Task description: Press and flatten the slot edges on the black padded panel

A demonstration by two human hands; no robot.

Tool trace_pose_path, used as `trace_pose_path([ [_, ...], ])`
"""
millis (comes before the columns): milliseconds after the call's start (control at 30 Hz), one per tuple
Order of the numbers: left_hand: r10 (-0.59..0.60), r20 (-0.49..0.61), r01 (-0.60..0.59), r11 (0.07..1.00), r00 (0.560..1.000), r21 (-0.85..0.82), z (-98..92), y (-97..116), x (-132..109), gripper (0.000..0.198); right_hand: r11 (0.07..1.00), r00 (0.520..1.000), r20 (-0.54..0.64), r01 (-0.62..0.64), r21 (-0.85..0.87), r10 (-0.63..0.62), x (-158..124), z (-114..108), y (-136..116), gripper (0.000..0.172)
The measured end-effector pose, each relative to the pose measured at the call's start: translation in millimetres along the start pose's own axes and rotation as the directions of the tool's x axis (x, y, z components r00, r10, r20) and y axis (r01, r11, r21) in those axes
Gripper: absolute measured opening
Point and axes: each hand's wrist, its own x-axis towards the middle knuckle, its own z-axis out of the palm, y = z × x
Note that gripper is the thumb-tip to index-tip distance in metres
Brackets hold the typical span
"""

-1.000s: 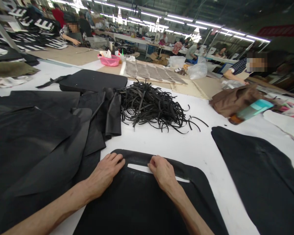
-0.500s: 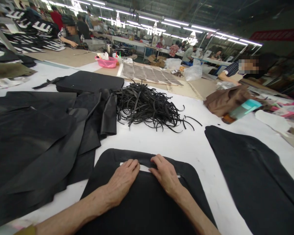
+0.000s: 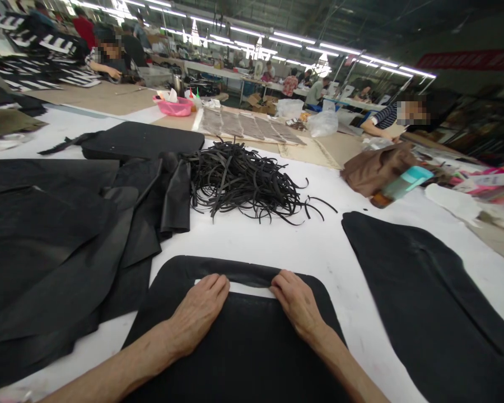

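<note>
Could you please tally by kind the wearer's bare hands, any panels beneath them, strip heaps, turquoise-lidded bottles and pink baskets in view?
Bare left hand and right hand: 2
Flat, slitted black panel: 1
Tangled heap of thin black strips: 1
Clear turquoise-lidded bottle: 1
Pink plastic basket: 1
Total: 6

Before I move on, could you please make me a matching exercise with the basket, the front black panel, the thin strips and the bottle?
Things:
1. Basket
2. Front black panel
3. Thin strips
4. Bottle

Descriptions:
A. In a tangled heap
B. Turquoise at one end
C. Pink
D. Touched by the left hand and right hand

Pairs: 1-C, 2-D, 3-A, 4-B
</note>
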Motion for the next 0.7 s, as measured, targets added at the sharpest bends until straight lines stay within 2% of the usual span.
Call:
trace_pose_path([
  [133, 0.010, -0.007, -0.010, 1.000, 1.000, 0.019, -3.3, -2, 2, 0.066, 0.978, 0.986, 0.109, -0.145, 0.150, 0.129, 7, -11, 0, 0.013],
  [200, 0.010, -0.003, -0.009, 0.999, 1.000, 0.046, -4.3, -1, 1, 0.064, 0.967, 0.972, 0.169, -0.191, 0.170, 0.162, 12, -16, 0, 0.012],
  [467, 0.012, -0.019, -0.008, 0.981, 1.000, 0.192, -4.2, 11, 2, 0.066, 0.977, 0.959, 0.193, -0.215, 0.011, 0.209, 13, -13, -8, 0.017],
  [567, 0.003, -0.063, 0.016, 0.957, 0.998, 0.291, -3.6, 18, 5, 0.054, 0.959, 0.936, 0.206, -0.279, -0.060, 0.285, 13, -15, -14, 0.017],
  [700, -0.007, -0.068, 0.029, 0.941, 0.998, 0.337, -2.3, 26, 9, 0.054, 0.925, 0.897, 0.224, -0.369, -0.093, 0.380, 20, -17, -17, 0.016],
])
